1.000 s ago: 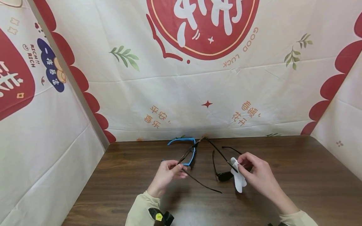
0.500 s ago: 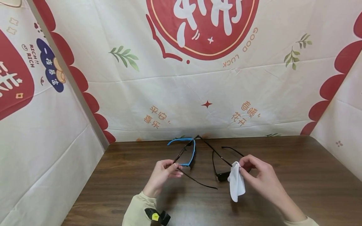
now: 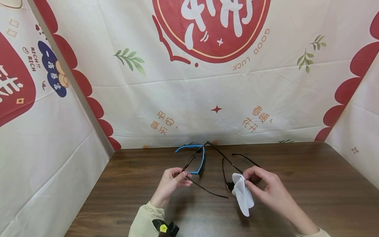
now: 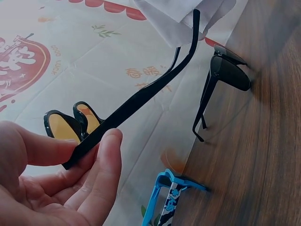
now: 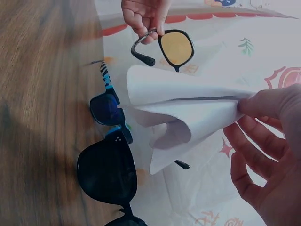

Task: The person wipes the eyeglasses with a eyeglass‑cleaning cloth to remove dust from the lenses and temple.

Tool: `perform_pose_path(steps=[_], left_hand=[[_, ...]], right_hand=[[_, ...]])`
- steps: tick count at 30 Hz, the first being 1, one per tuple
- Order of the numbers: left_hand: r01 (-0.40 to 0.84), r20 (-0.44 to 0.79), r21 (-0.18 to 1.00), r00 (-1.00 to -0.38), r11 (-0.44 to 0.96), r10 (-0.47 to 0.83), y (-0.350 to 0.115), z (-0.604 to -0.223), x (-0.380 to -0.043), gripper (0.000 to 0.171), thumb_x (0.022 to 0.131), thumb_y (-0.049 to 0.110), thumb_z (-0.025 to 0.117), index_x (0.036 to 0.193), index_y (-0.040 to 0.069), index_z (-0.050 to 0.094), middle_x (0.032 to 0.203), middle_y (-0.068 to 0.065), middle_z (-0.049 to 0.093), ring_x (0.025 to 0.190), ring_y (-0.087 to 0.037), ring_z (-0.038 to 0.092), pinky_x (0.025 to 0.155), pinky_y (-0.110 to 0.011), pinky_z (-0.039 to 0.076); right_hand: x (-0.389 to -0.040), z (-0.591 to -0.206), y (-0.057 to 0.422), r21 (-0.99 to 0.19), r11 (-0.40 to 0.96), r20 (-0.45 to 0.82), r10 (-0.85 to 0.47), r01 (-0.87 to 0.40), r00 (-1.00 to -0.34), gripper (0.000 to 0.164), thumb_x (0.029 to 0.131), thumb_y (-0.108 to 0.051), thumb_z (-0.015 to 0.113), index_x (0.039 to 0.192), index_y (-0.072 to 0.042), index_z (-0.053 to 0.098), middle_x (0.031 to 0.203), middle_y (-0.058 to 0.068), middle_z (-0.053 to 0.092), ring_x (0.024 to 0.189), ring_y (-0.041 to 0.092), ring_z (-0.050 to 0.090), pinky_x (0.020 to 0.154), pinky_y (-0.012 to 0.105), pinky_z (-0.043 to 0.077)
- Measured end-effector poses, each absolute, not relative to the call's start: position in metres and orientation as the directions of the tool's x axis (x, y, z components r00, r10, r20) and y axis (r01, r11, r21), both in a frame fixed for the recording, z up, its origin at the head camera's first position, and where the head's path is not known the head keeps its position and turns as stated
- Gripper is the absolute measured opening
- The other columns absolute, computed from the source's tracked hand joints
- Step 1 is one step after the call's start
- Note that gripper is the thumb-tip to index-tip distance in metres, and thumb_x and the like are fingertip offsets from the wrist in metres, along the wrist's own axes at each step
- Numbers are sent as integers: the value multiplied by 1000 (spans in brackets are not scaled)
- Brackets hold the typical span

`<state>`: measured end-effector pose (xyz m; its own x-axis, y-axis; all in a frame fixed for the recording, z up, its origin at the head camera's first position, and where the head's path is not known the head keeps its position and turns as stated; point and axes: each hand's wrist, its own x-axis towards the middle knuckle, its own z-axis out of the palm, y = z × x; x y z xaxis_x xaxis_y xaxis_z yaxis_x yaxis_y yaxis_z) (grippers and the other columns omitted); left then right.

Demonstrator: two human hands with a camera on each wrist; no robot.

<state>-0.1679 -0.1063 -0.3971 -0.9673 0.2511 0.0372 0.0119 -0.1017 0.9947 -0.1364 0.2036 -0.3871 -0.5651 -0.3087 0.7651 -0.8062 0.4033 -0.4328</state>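
My left hand (image 3: 170, 184) pinches black-framed glasses (image 3: 223, 156) with yellow lenses by the hinge end of one temple, thumb against fingers. They are held up over the table, temples unfolded. My right hand (image 3: 267, 186) pinches a white cloth (image 3: 243, 196) at one edge, and the rest hangs down in folds. In the head view the cloth and right fingertips overlap the tip of the far temple. From the left wrist, the cloth (image 4: 188, 21) shows behind the temple tips. The right wrist view has the cloth (image 5: 188, 89) hiding part of the glasses, with one yellow lens (image 5: 177, 48) visible.
Black sunglasses (image 3: 231, 185) stand on the wooden table (image 3: 118, 197) behind the cloth, partly covered by it. Blue-framed sunglasses (image 3: 203, 158) lie farther back, left of centre. A printed white sheet (image 3: 177, 98) hangs behind the table, with another along the left side.
The glasses and left hand have shifted slightly left, then stayed nearly still. My right hand has moved a little left with the cloth, which now hangs lower and covers more of the black sunglasses.
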Motion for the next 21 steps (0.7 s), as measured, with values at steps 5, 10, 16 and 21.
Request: perform_pose_path(steps=[5, 10, 16, 21], left_hand=[[8, 38, 994, -962, -112, 270, -106, -397, -167, 21, 95, -3, 52, 101, -22, 56, 84, -10, 67, 70, -16, 68, 72, -34, 56], [16, 51, 993, -949, -114, 310, -105, -396, -166, 23, 96, -2, 52, 103, -24, 54, 85, -11, 67, 70, -15, 68, 72, -33, 56], [11, 45, 994, -945, -108, 323, -105, -396, -165, 18, 96, -3, 50, 100, -20, 57, 83, -10, 67, 69, -14, 67, 70, -31, 56], [8, 43, 995, -933, -99, 358, -104, -395, -163, 19, 96, -2, 51, 99, -20, 56, 82, -8, 66, 70, -13, 67, 70, -30, 56]], right_hand=[[-139, -387, 203, -421, 452, 756, -303, -786, -580, 36, 70, 15, 74, 91, -12, 62, 84, -3, 61, 71, 6, 56, 64, 16, 45], [-142, -390, 206, -410, 543, 739, -273, -733, -616, 32, 72, 12, 75, 90, -11, 61, 84, -4, 60, 72, 6, 56, 54, 14, 43], [-149, -393, 208, -324, 610, 743, -310, -723, -594, 42, 66, 14, 77, 100, -6, 65, 86, -7, 60, 76, 9, 57, 57, 13, 42], [-155, -394, 209, -268, 631, 752, -335, -728, -567, 40, 67, 11, 78, 102, -6, 70, 90, -7, 64, 79, 9, 54, 62, 13, 40]])
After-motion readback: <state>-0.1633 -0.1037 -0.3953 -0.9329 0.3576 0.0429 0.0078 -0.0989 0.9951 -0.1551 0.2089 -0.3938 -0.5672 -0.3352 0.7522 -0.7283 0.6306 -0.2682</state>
